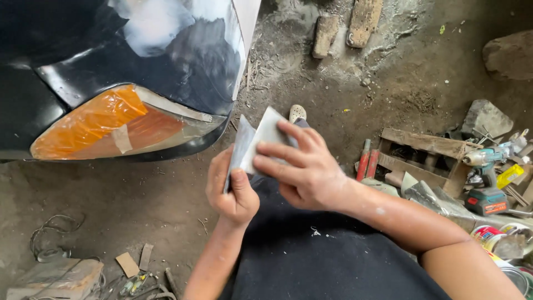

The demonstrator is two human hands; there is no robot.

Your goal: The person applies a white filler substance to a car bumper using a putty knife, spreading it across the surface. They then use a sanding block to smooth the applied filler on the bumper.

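Observation:
A grey sheet of sandpaper (261,136), folded into two flaps, is held in front of my chest. My left hand (230,191) pinches its lower left edge between thumb and fingers. My right hand (302,169) lies across the right flap with fingers spread and pressing on it. Just above and to the left is the black car body (183,72), with dull sanded patches and an orange lamp (105,125) covered in clear film and a strip of tape.
Dirt floor all round. A teal cordless drill (487,166) with battery, a wooden pallet piece (427,147), red-handled tools (366,161) and cans lie at the right. Bricks (344,25) lie at the top, wire and scraps at the bottom left. My foot in a pale shoe (297,113) shows.

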